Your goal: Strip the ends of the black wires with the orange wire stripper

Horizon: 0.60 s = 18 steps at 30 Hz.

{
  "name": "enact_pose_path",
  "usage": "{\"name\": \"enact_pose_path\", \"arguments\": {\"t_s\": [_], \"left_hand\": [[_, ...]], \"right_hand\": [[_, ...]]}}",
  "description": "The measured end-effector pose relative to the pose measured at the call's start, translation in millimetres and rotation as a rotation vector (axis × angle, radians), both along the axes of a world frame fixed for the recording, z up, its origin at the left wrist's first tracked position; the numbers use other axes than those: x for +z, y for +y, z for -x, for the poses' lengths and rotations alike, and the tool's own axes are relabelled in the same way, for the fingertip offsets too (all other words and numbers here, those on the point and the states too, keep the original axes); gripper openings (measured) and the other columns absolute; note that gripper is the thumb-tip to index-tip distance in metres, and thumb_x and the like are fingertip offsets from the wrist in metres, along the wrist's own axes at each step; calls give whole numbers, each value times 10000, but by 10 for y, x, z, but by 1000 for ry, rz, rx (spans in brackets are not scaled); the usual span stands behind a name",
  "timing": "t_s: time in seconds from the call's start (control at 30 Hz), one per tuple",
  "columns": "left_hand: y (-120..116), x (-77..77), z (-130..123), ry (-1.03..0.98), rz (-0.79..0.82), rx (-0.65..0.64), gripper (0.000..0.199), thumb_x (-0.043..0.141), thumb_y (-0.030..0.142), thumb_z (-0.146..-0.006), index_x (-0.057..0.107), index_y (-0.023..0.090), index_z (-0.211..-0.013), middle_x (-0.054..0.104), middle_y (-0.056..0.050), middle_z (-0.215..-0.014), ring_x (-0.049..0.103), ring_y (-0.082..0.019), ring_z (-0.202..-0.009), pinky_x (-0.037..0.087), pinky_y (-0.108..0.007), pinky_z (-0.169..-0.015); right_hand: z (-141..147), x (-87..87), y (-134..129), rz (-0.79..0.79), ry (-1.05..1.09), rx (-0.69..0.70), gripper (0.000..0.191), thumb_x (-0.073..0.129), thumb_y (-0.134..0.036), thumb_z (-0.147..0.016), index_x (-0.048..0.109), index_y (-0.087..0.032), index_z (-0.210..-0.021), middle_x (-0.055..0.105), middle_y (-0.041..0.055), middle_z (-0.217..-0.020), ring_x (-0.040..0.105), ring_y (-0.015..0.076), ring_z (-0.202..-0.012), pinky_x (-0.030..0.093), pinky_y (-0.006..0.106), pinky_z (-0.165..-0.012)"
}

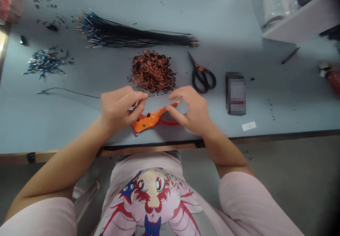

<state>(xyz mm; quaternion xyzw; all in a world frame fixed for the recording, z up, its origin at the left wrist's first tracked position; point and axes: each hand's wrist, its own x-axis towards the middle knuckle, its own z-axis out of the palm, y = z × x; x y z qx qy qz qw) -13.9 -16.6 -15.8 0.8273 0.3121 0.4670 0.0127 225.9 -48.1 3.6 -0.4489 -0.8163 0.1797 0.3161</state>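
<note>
My left hand (120,107) is closed in a pinch on a thin black wire (77,92). The wire trails left over the table to a blue-and-metal terminal (39,92), and its short free end pokes out right of my fingertips. My right hand (190,110) faces that end with thumb and forefinger apart and nothing visible between them. Under and between both hands lies an orange wire stripper (150,122) with red parts; my right thumb overlaps its handle, and contact is unclear. Just beyond is a heap of copper strands and black scraps (152,71).
A bundle of black wires (138,36) with blue terminals lies farther back. Loose blue terminals (47,62) are piled at left. Black-handled scissors (203,76), a blurred dark rectangular object (236,93), a white label (249,126) and a pen (290,55) lie to the right.
</note>
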Motion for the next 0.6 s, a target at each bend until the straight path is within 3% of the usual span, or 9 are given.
{"name": "enact_pose_path", "arguments": {"t_s": [0.07, 0.27, 0.5, 0.6], "left_hand": [[-30, -7, -25, 26, 13, -21, 114, 637, 135, -850, 685, 232, -885, 637, 35, -607, 550, -105, -491, 377, -241, -480], [-95, -2, -58, 77, 35, -101, 102, 638, 143, -871, 684, 228, -906, 654, 34, -612, 561, -105, -496, 396, -233, -488], [-156, -19, -114, 162, 151, -155, 122, 576, 218, -978, 687, 171, -988, 743, -50, -857, 674, -143, -752, 507, -240, -673], [-199, -12, -136, 203, 86, -110, 167, 548, 195, -974, 684, 183, -878, 703, -22, -754, 625, -128, -667, 437, -240, -578]], "right_hand": [[-4, 2, 7, -92, 29, -59, 163, 605, -327, -967, 650, -205, -1065, 721, 101, -1023, 643, 257, -997, 510, 443, -921], [64, -94, 12, -192, 23, 17, 104, 545, -228, -1003, 646, -223, -975, 696, 74, -976, 628, 214, -939, 543, 399, -863], [133, -156, 27, -404, -17, 84, 81, 569, -128, -961, 578, -207, -943, 679, 70, -875, 594, 206, -849, 540, 376, -786], [161, -158, 9, -464, -99, 98, 79, 576, -129, -956, 576, -206, -939, 702, 63, -877, 612, 211, -879, 527, 367, -779]]}}
